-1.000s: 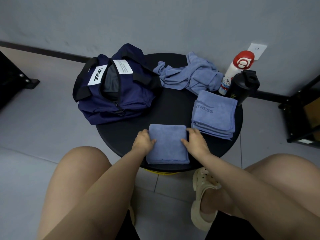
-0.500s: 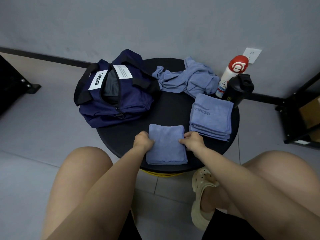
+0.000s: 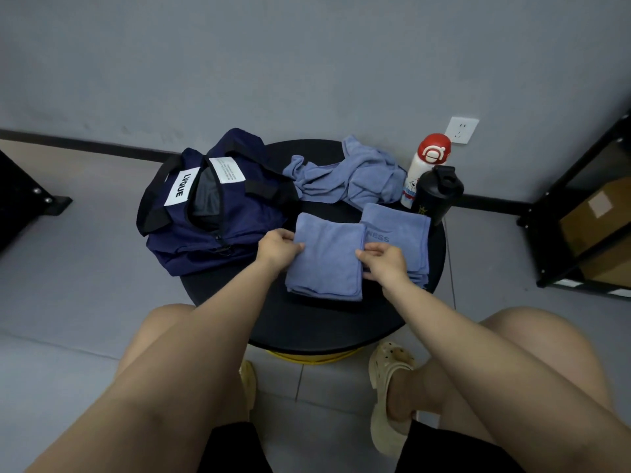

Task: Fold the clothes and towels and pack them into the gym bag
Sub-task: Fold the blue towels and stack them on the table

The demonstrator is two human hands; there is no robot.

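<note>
A folded blue towel is held just above the round black table. My left hand grips its left edge and my right hand pinches its right edge. It overlaps the left side of a second folded blue towel printed with lettering. A crumpled blue garment lies at the table's back. The navy gym bag sits at the left with its zip open and a white label on top.
A white bottle with a red cap and a black shaker bottle stand at the table's right rear edge. A black shelf with a cardboard box stands at right. My knees flank the table's front.
Both hands have lifted the folded towel from the table's front edge and carried it back and to the right, so it now overlaps the second folded towel.
</note>
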